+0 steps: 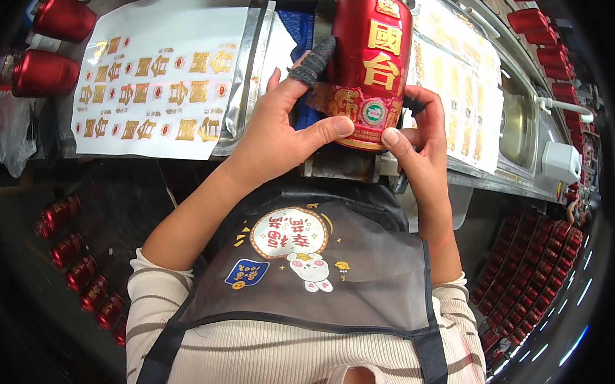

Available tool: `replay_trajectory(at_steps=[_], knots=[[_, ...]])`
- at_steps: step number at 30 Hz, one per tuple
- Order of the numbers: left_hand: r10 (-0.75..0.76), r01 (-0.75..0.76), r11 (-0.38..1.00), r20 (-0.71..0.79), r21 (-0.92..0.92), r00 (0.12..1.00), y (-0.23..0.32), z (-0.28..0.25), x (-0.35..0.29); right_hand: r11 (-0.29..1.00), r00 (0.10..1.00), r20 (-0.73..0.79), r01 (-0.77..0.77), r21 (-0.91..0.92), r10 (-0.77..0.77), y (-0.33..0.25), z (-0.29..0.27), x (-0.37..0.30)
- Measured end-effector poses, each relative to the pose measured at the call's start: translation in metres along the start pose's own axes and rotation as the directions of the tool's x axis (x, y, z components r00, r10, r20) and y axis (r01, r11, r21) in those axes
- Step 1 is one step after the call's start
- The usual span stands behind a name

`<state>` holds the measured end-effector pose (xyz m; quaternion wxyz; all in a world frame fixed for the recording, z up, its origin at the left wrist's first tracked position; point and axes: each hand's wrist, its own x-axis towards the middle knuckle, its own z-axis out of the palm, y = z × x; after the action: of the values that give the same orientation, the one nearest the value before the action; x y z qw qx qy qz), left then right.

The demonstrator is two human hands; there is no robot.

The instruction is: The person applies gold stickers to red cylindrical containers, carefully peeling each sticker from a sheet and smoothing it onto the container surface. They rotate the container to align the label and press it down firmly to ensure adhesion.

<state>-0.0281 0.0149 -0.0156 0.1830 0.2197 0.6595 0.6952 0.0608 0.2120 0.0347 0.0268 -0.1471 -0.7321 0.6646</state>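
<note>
A glossy red bottle point(367, 35) with raised gold characters and a round green-and-white label is between my two hands, its base toward me and its neck pointing away. My left hand point(280, 121) grips its left side, thumb pressed on the lower front; grey wrapping covers a finger. On the right, my right hand point(421, 129) is closed around the lower edge, with the thumb on the front and dark covering on some fingertips. To the left lies a white sheet point(170, 37) of gold and red decals. More decal sheets point(480, 133) lie on the right.
Red bottles point(45, 73) stand at the far left beside a clear plastic bag point(13, 133). A metal sink point(517, 131) with a white tap point(557, 104) and a white plastic jug point(561, 162) are at the right. Rows of red bottles point(530, 271) fill the lower right; several stand lower left.
</note>
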Motion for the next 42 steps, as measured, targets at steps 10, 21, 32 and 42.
replay_trajectory(at_steps=[10,21,32,42], knots=[[0.053,-0.052,0.999,-0.053,0.012,0.997,0.007,0.010,0.004,0.989,0.999,0.020,-0.043,0.139,0.041,0.004,-0.013,0.000],[-0.068,0.067,0.997,0.032,0.037,0.997,0.017,0.003,0.003,0.997,0.994,-0.080,0.081,0.014,-0.080,0.013,-0.001,-0.003],[-0.017,0.018,0.999,0.032,-0.044,0.999,0.011,0.001,0.001,0.981,0.934,-0.357,0.066,0.184,0.004,-0.017,-0.007,-0.016],[-0.001,0.001,1.000,-0.012,0.027,1.000,0.011,0.003,0.000,0.979,0.887,-0.416,0.191,-0.071,-0.203,0.006,-0.011,-0.016]])
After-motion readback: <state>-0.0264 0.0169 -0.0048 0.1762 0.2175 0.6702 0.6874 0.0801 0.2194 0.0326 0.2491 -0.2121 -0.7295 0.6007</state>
